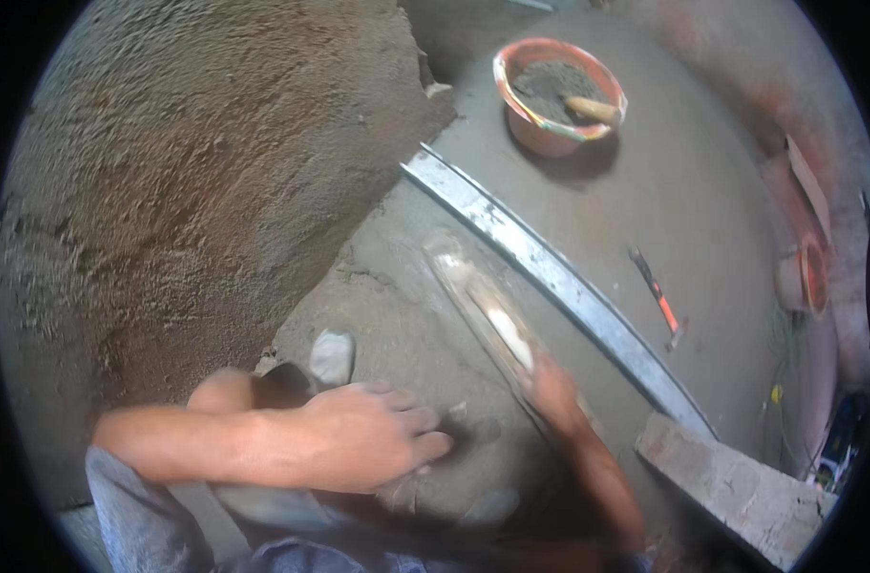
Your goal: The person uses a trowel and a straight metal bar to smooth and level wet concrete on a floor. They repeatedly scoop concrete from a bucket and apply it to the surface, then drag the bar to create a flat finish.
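Note:
In the head view, my left hand [378, 435] rests low over the grey mortar surface [359, 296], its fingers bent loosely apart with nothing visible in them. My right hand [548, 387] grips a long, flat float [475, 296] by its pale handle, the blade lying on the mortar. A pale rounded stone [332, 357] sits just beyond my left hand. Alongside the float, to the right, a long metal channel [540, 267] lies diagonally on the smoother grey floor.
An orange bucket of mortar [535, 134] with a wooden-handled tool stands at the back. A hammer [659, 301] lies right of the channel, and a block [726, 482] sits at lower right. A rough plastered wall [168, 191] rises at left; another orange container [800, 277] stands far right.

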Demonstrator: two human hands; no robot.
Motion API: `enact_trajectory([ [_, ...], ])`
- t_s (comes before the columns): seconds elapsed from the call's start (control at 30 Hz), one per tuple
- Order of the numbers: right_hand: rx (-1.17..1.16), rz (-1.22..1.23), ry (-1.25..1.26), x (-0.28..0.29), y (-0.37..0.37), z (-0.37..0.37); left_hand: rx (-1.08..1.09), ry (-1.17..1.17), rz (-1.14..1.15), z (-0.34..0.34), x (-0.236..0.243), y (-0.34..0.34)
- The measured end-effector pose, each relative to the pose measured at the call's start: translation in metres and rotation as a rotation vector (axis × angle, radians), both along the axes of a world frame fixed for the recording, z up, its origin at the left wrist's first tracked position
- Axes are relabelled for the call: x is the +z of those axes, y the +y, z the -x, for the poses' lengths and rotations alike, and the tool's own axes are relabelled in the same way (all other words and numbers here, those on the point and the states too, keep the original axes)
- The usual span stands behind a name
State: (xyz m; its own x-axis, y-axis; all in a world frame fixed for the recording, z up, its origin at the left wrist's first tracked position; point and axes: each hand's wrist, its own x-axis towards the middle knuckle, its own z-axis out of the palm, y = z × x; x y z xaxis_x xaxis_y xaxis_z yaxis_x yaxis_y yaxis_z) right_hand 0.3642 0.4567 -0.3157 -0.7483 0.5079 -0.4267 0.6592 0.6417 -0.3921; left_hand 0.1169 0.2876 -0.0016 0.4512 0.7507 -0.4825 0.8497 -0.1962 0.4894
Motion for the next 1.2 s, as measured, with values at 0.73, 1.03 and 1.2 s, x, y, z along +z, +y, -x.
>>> enact_trajectory([
  [0.73, 0.383, 0.079, 0.046, -0.040, -0.032, 0.157, 0.959, 0.226, 0.416, -0.068, 0.002, -0.163],
  [1.03, 0.039, 0.118, 0.159, -0.025, -0.017, 0.155, 0.949, 0.155, 0.325, -0.079, 0.014, -0.157],
  [1.2, -0.029, 0.006, 0.140, -0.061, -0.011, 0.152, 0.864, 0.235, 0.315, -0.091, 0.018, -0.138],
])
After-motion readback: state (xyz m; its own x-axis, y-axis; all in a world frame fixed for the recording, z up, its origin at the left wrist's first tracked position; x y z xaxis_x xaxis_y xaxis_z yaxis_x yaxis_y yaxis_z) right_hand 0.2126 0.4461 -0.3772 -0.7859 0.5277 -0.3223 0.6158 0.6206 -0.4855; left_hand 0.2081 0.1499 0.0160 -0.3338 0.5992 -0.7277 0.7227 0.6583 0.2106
